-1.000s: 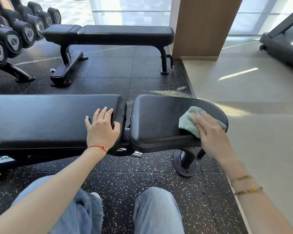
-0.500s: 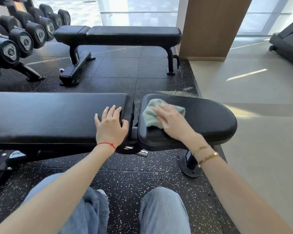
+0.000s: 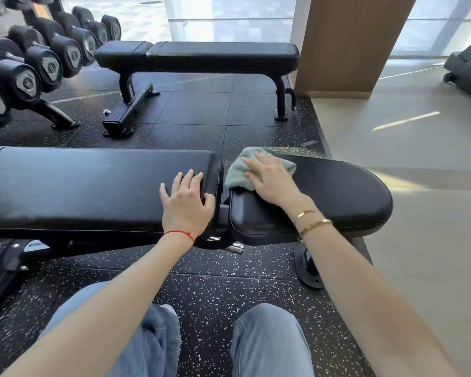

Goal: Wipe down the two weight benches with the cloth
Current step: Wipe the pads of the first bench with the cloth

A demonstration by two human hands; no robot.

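Observation:
The near black weight bench has a long back pad (image 3: pixel 93 186) on the left and a rounded seat pad (image 3: pixel 337 197) on the right. A pale green cloth (image 3: pixel 237 172) lies at the seat pad's far left corner. My right hand (image 3: pixel 269 178) presses flat on the cloth with straight fingers. My left hand (image 3: pixel 186 202) rests flat on the right end of the back pad, thumb near its edge. A second black bench (image 3: pixel 215 57) stands farther back, parallel to the near one.
A rack of black dumbbells (image 3: pixel 38 63) fills the far left. A wooden pillar (image 3: pixel 346 42) stands at the back right, with a treadmill base (image 3: pixel 465 69) beyond. The speckled rubber floor (image 3: pixel 201 289) meets beige flooring (image 3: pixel 419 159) on the right. My knees in jeans are below.
My right hand has swept the cloth from the seat pad's right end across to its far left corner. My left hand has stayed on the back pad.

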